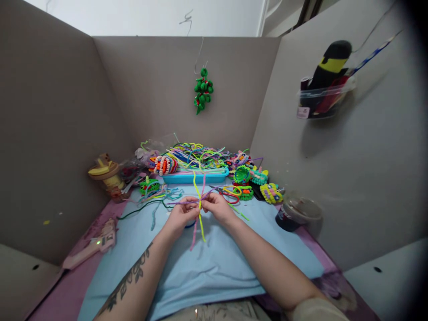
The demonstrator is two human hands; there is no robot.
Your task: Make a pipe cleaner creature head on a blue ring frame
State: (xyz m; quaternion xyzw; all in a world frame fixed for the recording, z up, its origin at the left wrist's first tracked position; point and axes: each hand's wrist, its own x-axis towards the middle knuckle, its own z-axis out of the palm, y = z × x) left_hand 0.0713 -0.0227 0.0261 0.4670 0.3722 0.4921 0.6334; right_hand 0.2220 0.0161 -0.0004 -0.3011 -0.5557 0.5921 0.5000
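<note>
Both my hands meet over the blue cloth [227, 258], pinching crossed pipe cleaners at their middle. A yellow pipe cleaner [202, 228] and a pink pipe cleaner [193, 237] stick out below and above the crossing, while a purple pipe cleaner [174, 203] runs out sideways. My left hand [183, 214] is closed on the left side of the crossing. On the right side, my right hand [216, 207] is closed too, fingertips nearly touching the left ones. The fingers hide the crossing itself in part. Just beyond my right hand lie red-handled scissors [230, 195].
A blue tray [194, 179] heaped with pipe cleaners stands at the back. Finished fuzzy pieces [271, 193] lie at right. A pink glue gun [95, 247] rests at left, a lidded dark cup [290, 216] at right. Grey panels enclose three sides; a plastic holder [323, 100] hangs right.
</note>
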